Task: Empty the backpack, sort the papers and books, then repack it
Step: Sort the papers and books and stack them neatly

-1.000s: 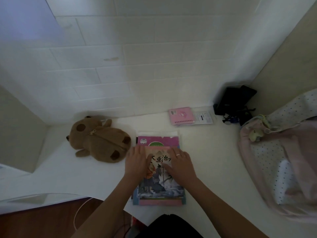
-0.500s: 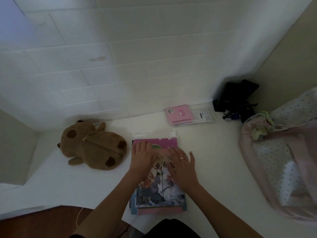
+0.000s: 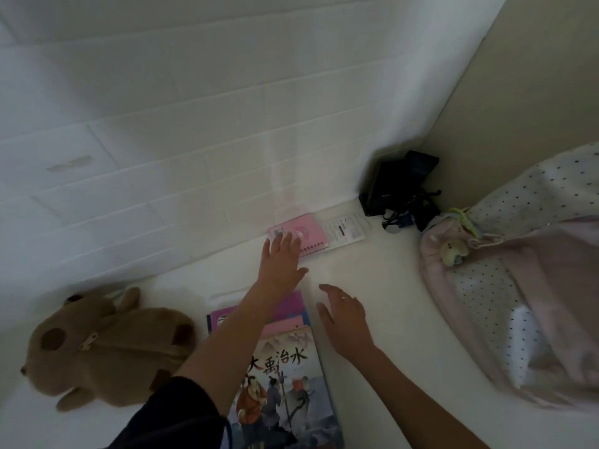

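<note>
Both hands have left the stack of books (image 3: 285, 377), where they lay flat half a second ago. The left hand (image 3: 280, 260) has gone forward across the white table (image 3: 382, 286) toward the wall, and the right hand (image 3: 345, 314) has lifted off to the right of the stack.

The left arm stretches out nearly straight over the books, its dark sleeve (image 3: 181, 416) pushed up near the elbow. That hand's fingers are straight and slightly spread, with the fingertips over the near left corner of the pink notebook (image 3: 306, 233); whether they press on it or hover just above cannot be told. It grips nothing.

The right hand hangs palm down just beside the top right corner of the stack, fingers relaxed and loosely apart, holding nothing. A ring shows on one finger.

The pink notebook lies against the wall, with a white printed sheet (image 3: 345, 230) just beside it on the right. The pink dotted backpack (image 3: 518, 303) lies on its side at the table's right end, well apart from the books. A brown plush toy (image 3: 103, 348) lies left of the stack, and a black pouch (image 3: 398, 186) stands in the corner.
</note>
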A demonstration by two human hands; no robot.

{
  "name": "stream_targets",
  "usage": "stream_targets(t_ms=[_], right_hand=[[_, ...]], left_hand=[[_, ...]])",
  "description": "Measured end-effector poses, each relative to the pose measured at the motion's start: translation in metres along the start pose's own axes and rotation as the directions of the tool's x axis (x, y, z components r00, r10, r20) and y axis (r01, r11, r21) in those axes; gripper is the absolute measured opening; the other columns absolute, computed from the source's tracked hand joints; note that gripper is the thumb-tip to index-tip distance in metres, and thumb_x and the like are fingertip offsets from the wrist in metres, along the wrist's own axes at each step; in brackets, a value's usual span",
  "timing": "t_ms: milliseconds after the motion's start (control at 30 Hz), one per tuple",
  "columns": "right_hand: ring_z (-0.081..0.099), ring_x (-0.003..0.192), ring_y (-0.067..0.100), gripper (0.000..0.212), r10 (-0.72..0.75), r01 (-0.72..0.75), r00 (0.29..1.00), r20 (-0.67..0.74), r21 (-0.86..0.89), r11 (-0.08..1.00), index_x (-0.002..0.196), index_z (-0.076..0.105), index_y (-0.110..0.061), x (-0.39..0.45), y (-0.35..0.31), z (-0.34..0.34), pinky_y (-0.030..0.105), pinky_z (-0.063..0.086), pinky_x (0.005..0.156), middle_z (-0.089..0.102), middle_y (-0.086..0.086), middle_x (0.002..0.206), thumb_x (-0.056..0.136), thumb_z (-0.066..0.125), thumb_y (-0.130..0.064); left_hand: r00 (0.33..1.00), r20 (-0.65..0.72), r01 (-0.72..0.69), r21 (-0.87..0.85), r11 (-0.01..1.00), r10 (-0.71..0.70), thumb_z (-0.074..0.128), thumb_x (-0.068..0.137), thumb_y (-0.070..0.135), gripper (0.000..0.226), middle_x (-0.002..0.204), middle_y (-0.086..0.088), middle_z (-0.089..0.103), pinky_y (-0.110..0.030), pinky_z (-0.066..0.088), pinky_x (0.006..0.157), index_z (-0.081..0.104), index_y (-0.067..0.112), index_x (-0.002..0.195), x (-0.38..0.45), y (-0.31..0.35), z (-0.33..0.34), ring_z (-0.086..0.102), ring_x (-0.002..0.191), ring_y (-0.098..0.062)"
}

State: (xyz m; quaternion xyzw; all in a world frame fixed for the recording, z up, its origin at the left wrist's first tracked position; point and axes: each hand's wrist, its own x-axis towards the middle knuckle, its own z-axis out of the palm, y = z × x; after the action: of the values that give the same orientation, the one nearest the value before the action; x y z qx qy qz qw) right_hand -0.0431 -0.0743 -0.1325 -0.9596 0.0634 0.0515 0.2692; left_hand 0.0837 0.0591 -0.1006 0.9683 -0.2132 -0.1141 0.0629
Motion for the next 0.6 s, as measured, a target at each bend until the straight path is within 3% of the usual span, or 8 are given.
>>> stream_targets(t_ms=[100,267,367,600], right_hand=[[0.050,0.123,0.015,0.045,0.001,0.000,1.000,-0.022,0.046,0.999,0.137,0.042,-0.023,0.016,0.001,-0.002,0.043,0.035,0.107,0.051,-0.003,0.137,0.095,0.031,-0.038],[0.055,0.116,0.016,0.036,-0.027,0.030,0.999,-0.035,0.092,0.995,0.134,0.046,-0.018,0.033,-0.004,-0.008,0.028,0.038,0.098,0.056,0.001,0.132,0.099,0.041,-0.027],[0.052,0.119,0.016,0.037,-0.023,0.024,1.000,-0.012,0.114,0.993,0.135,0.045,-0.019,0.037,-0.006,-0.009,0.030,0.036,0.100,0.053,0.000,0.134,0.099,0.040,-0.028],[0.049,0.121,0.017,0.037,0.031,-0.035,0.999,0.040,0.093,0.995,0.136,0.043,-0.019,0.036,0.003,-0.008,0.031,0.037,0.100,0.053,0.001,0.134,0.099,0.041,-0.028]], left_hand=[[1.000,0.018,0.003,-0.004,1.000,-0.003,0.047,0.093,0.045,0.074,0.157,-0.012,0.010,-0.047,0.007,0.118,0.011,0.013,0.148,0.014,0.005,0.007,0.005,0.145,-0.032],[1.000,0.008,0.005,-0.035,0.999,-0.005,0.054,0.090,0.044,0.077,0.153,-0.022,0.011,-0.047,0.015,0.117,0.013,0.016,0.148,0.026,-0.001,0.021,0.009,0.142,-0.041],[0.997,0.053,0.052,-0.071,0.996,-0.049,0.055,0.090,0.037,0.079,0.151,-0.028,0.007,-0.048,0.016,0.116,0.007,0.017,0.149,0.036,-0.008,0.026,0.004,0.142,-0.045],[0.995,0.076,0.066,-0.095,0.993,-0.059,0.054,0.092,0.030,0.073,0.150,-0.024,0.015,-0.047,0.033,0.110,0.011,0.012,0.148,0.044,-0.014,0.029,0.011,0.142,-0.040]])
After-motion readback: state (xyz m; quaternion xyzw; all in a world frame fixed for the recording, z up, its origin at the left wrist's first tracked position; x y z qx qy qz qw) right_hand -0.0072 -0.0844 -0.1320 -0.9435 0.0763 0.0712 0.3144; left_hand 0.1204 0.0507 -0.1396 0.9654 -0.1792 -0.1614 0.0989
